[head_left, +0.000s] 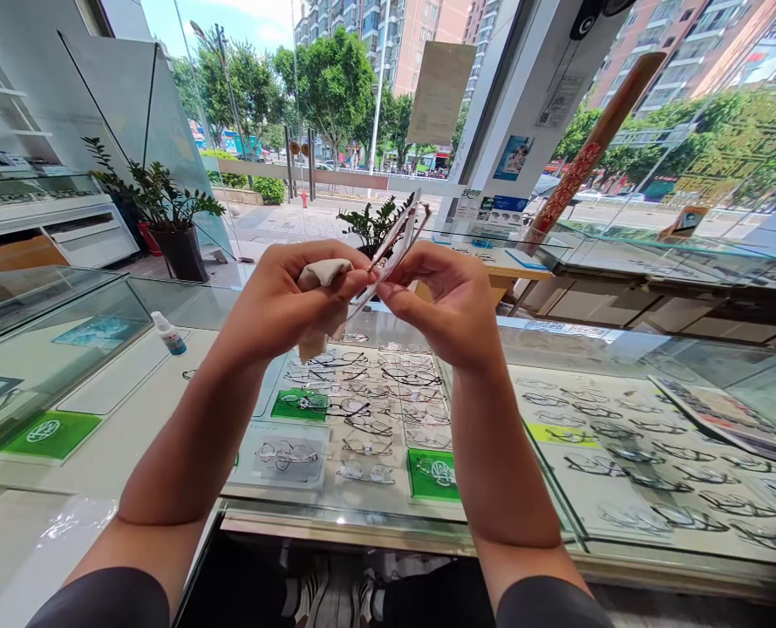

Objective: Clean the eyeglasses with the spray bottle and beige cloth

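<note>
Both hands meet in front of me above the glass display counter, around a pair of eyeglasses (396, 237) held up on a slant. My left hand (296, 292) is closed, with a beige cleaning cloth (326, 272) bunched in it and hanging below the fingers. Its thumb and fingertip pinch the eyeglasses near the middle of the frame. On the other side, my right hand (444, 301) grips the eyeglasses between thumb and curled fingers. Part of the lenses and frame is hidden behind the fingers.
Rows of eyeglass frames (368, 447) lie inside the glass counter (362, 515) below my hands. A small spray bottle (169, 335) stands on the counter at left. Potted plants (182, 249) and a large window lie beyond. Another display case (663, 253) is at right.
</note>
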{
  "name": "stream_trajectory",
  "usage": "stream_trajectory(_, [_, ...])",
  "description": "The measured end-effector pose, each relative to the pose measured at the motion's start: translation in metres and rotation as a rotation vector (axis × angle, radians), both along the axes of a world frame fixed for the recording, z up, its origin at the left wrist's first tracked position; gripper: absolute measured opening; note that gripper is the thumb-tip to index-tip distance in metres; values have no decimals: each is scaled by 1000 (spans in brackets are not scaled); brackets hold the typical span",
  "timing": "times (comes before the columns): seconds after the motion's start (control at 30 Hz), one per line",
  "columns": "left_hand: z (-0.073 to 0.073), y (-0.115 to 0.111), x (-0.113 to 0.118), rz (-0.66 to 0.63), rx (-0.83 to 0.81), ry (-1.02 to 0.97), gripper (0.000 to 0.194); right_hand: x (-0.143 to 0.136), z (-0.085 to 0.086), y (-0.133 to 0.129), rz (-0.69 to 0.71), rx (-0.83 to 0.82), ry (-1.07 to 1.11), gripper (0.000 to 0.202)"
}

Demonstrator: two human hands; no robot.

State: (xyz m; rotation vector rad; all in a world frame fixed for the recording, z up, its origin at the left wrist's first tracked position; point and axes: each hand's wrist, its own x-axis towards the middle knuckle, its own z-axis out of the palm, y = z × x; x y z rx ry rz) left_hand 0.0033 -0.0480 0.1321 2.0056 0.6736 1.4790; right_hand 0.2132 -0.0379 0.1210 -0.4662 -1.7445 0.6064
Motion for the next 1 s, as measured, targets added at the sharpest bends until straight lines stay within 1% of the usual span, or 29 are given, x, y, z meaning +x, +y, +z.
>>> stream_trajectory(0.13, [2,1,-1,-13,41,0,36,-3,-1,-2,-28,26,10,12])
stream_trajectory(0.3, [3,0,-1,-59,21,19,36,-6,-1,-4,-43,47,7,14])
stream_trajectory(0.43, [5,-2,0,-99,2,29,31,-7,-2,-2,-43,65,12,16])
stream_trajectory(0.6, [4,-1,2,-103,-38,-8,24,-7,-4,3,-40,124,28,17])
stream_trajectory(0.87, [0,5,3,-97,-84,-80,30,-8,-1,3,-82,111,35,16])
stream_trajectory(1.0, [-1,5,4,-109,-106,-84,28,-7,0,2,-89,111,17,16])
